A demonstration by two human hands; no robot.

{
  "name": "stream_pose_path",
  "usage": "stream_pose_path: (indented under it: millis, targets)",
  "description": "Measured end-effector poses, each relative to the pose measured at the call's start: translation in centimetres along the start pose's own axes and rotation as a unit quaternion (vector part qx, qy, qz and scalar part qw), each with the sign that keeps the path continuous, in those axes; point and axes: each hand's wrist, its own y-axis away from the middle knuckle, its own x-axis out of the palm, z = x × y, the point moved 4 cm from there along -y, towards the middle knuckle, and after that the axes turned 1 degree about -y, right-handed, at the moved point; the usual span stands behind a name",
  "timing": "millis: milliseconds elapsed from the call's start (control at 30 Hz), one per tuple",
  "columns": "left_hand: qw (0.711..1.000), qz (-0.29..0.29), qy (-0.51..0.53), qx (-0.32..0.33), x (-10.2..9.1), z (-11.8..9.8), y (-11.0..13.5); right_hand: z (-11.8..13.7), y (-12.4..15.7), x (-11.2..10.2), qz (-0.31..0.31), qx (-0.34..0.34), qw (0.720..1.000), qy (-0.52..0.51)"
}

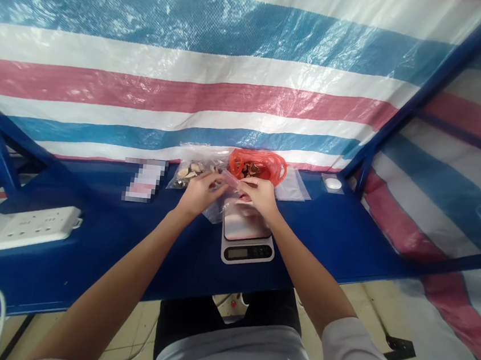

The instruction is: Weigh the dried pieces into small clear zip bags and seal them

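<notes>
In the head view, my left hand (199,192) and my right hand (261,196) are close together, both closed on the edge of a clear plastic bag (215,212). The bag hangs down beside a kitchen scale (247,226) with a shiny plate and a dark display panel. Behind my right hand sits a red plastic bag (282,170) holding brown dried pieces (251,169). A clear zip bag with pale and dark dried pieces (192,169) lies just behind my left hand. My fingers partly hide the bag they hold.
Flat clear bags (295,187) lie right of the red bag. Farther right is a round white object (333,183) on a small clear packet. A blurred card (143,181) lies left; a white power strip (46,225) is nearer. Blue frame bars (366,170) and a striped sheet (189,94) surround the blue table (108,246).
</notes>
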Motion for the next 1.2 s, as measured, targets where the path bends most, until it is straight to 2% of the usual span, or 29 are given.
stream_pose_path:
  millis: [100, 200, 267, 367, 500, 600, 667, 833, 933, 1033, 1200]
  targets:
    - [0.99, 0.041, 0.096, -0.097, 1.3, -0.5, -0.5, 0.7, 0.6, -0.2, -0.009, -0.088, 0.992, 0.09]
    - [0.939, 0.044, 0.25, -0.23, 2.5, -0.3, -1.0, 1.1, 1.2, -0.2, 0.003, -0.147, 0.978, 0.151]
    - [0.902, 0.041, 0.312, -0.296, 3.0, -0.2, -1.2, 1.2, 1.5, -0.2, 0.014, -0.16, 0.969, 0.186]
    - [0.871, 0.049, 0.353, -0.338, 3.3, -0.1, -1.2, 1.1, 1.8, -0.3, 0.022, -0.169, 0.962, 0.211]
    - [0.853, 0.058, 0.401, -0.329, 3.4, -0.2, -0.8, 0.7, 1.7, -0.7, 0.032, -0.146, 0.976, 0.158]
    - [0.855, 0.063, 0.412, -0.309, 3.6, -0.4, -0.5, 0.3, 1.1, -0.9, 0.054, -0.098, 0.99, 0.083]
    - [0.86, 0.07, 0.41, -0.294, 3.8, -0.5, -0.4, 0.2, 0.5, -1.1, 0.067, -0.084, 0.992, 0.07]
    - [0.859, 0.082, 0.424, -0.276, 3.9, -0.7, -0.3, 0.1, -0.5, -1.3, 0.105, -0.081, 0.984, 0.119]
    - [0.861, 0.083, 0.418, -0.278, 3.7, -0.7, -0.2, 0.0, -0.7, -1.3, 0.106, -0.081, 0.981, 0.143]
    - [0.887, 0.084, 0.374, -0.257, 3.2, -0.6, -0.1, -0.3, -0.9, -1.5, 0.101, -0.072, 0.983, 0.138]
    - [0.964, 0.078, 0.19, -0.17, 1.4, -0.3, -0.4, -0.8, -1.3, -2.5, 0.097, -0.013, 0.994, 0.049]
